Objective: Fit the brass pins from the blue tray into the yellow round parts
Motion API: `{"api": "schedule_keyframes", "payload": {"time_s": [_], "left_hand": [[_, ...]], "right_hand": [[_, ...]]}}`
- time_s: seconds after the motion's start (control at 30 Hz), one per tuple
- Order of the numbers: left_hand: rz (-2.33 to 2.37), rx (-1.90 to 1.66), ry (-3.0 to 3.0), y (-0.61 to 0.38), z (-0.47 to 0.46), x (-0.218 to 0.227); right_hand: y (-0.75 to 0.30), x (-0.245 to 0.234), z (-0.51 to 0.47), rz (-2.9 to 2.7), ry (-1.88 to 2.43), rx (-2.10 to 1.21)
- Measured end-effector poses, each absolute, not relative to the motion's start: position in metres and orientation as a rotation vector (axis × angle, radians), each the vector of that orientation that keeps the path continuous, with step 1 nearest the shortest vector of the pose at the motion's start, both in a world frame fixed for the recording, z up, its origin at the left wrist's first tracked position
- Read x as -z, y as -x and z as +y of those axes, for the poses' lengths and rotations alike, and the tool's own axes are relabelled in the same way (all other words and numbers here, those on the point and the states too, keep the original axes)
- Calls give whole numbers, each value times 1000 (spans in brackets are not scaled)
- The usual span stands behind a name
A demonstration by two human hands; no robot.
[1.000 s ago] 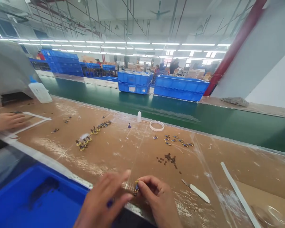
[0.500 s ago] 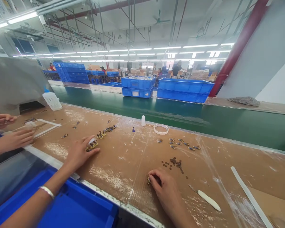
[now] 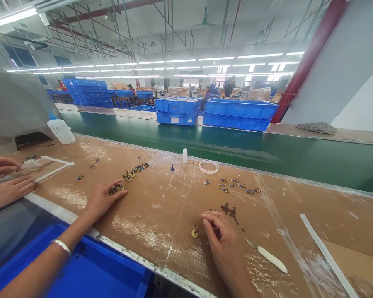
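Brown bench (image 3: 161, 215) taped over, scratched. Far left: another person's two hands (image 3: 6, 178) at white frame (image 3: 54, 167). Blue bin (image 3: 90, 273) under bench edge. Left hand (image 3: 104, 198), silver bangle on wrist, lies flat, grip open, fingertips touching cluster of small yellow pieces (image 3: 116, 189). Middle: one small yellow piece (image 3: 194, 232) stands alone on bench, just beside right hand (image 3: 222, 242). Right hand's grip loose, holding nothing. Brown beads (image 3: 230, 210) just past it. White knife (image 3: 267, 256) to right.

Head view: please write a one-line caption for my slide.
Left hand rests on a cluster of small parts; right hand lies beside one small upright part on the brown workbench.
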State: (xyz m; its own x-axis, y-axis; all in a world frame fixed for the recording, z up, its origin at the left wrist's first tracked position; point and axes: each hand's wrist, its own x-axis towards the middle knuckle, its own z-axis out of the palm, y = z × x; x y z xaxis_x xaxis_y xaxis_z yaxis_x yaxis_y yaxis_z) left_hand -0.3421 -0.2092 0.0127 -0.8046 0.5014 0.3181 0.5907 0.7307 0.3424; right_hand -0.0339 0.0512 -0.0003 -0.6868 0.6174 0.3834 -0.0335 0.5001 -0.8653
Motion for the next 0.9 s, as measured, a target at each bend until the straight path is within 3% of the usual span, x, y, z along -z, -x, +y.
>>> {"api": "schedule_keyframes", "payload": {"time_s": [0.27, 0.67, 0.9], "left_hand": [[-2753, 770, 764, 336, -202, -11], [-2725, 966, 1118, 290, -131, -8], [-2455, 1330, 1117, 243, -109, -47]], "right_hand": [[35, 1, 52, -2010, 473, -1223], [33, -1, 53, -2040, 470, -1215], [35, -5, 55, -1859, 401, -1133]]}}
